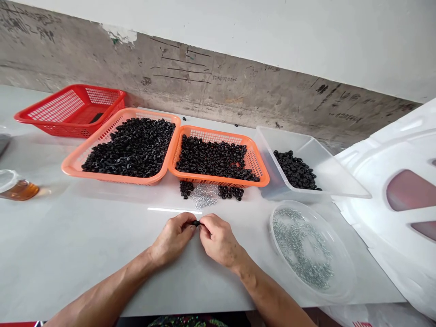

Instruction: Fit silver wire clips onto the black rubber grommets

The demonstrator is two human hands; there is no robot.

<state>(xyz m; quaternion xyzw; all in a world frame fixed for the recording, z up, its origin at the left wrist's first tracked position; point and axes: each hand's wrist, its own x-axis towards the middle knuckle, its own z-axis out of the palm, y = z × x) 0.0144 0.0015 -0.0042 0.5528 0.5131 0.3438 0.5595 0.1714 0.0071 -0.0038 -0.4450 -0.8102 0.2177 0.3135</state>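
Note:
My left hand (173, 237) and my right hand (218, 238) meet at the middle of the white table (85, 236), fingertips pinched together on one small black ring-shaped part (196, 223). Just beyond them lie two small heaps of the same black parts (230, 192) and a little pile of small silver metal pieces (204, 196). What the right fingertips hold besides the black part is hidden.
Two orange baskets (73, 167) (262, 177) heaped with black parts stand behind, with a red basket (41, 119) at far left. A clear tub (272, 190) of black parts and a clear round dish (344, 281) of silver pieces sit right. White foam (384, 150) lies far right; a glass of amber liquid (17, 186) left.

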